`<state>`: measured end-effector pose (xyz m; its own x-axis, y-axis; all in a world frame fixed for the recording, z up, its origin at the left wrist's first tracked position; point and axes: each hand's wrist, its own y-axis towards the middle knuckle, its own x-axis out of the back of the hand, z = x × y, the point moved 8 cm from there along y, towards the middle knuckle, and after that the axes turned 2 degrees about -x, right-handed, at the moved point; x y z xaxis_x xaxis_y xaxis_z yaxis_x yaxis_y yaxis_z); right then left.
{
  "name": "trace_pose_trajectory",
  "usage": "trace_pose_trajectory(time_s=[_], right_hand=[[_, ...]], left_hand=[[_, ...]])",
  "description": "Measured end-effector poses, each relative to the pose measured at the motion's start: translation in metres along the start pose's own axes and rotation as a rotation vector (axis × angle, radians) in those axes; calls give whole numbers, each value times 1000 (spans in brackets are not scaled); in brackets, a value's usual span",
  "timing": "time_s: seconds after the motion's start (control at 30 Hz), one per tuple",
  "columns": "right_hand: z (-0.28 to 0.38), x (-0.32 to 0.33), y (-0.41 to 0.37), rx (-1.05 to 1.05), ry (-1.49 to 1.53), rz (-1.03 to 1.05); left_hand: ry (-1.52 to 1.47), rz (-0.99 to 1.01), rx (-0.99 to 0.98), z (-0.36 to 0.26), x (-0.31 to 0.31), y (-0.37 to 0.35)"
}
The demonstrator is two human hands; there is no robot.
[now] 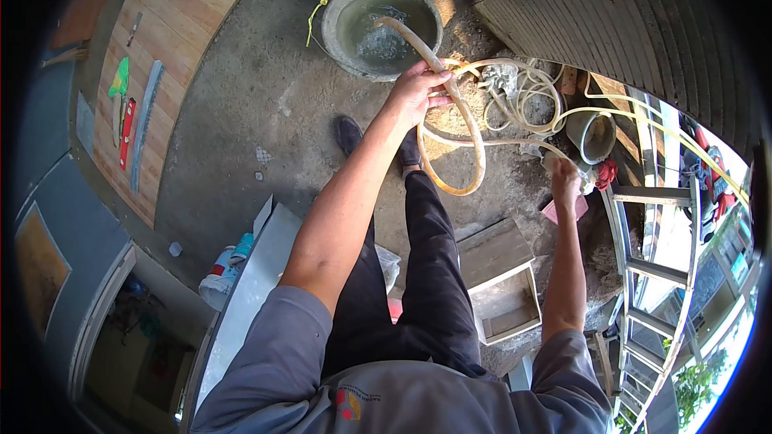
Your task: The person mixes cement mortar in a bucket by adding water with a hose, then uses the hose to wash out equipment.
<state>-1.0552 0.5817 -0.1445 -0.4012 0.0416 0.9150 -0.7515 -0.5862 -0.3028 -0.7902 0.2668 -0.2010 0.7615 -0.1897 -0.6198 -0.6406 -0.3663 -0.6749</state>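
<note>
My left hand (420, 90) is closed around a pale yellow hose (478, 145) near its open end. That end points over a round grey tub (342, 52) of water, and the water's surface is bubbly and rippled below it. The hose loops down beneath my left hand and runs right toward my right hand (565, 178). My right hand is lower at the right, its fingers curled, next to a small container and a red cloth (606, 174); what it grips is too small to make out. More hose lies coiled on the ground between the two hands.
A grey bucket (593, 135) stands beyond my right hand, and a metal ladder (655, 269) is at the right. A wooden box (507, 305) lies near my legs. Tools, including a red level (127, 133), rest on a wooden board (181, 40) at the left. Corrugated sheet (611, 24) fills the upper right.
</note>
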Motion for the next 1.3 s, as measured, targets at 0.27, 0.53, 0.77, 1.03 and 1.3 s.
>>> trace_pose_trajectory(time_s=[0.27, 0.53, 0.77, 1.03, 1.3], right_hand=[[-256, 50, -14, -487, -360, -16], [-343, -6, -19, -609, -139, 229], [-315, -15, -6, -416, -300, 183], [-377, -18, -4, -508, -413, 156], [-425, -68, -7, -542, -260, 353]], left_hand=[[9, -16, -10, 8, 11, 23], [20, -49, -32, 12, 20, 38], [62, -54, -52, 7, 23, 41], [65, -45, -76, 11, 34, 47], [62, -51, -105, 13, 34, 46]])
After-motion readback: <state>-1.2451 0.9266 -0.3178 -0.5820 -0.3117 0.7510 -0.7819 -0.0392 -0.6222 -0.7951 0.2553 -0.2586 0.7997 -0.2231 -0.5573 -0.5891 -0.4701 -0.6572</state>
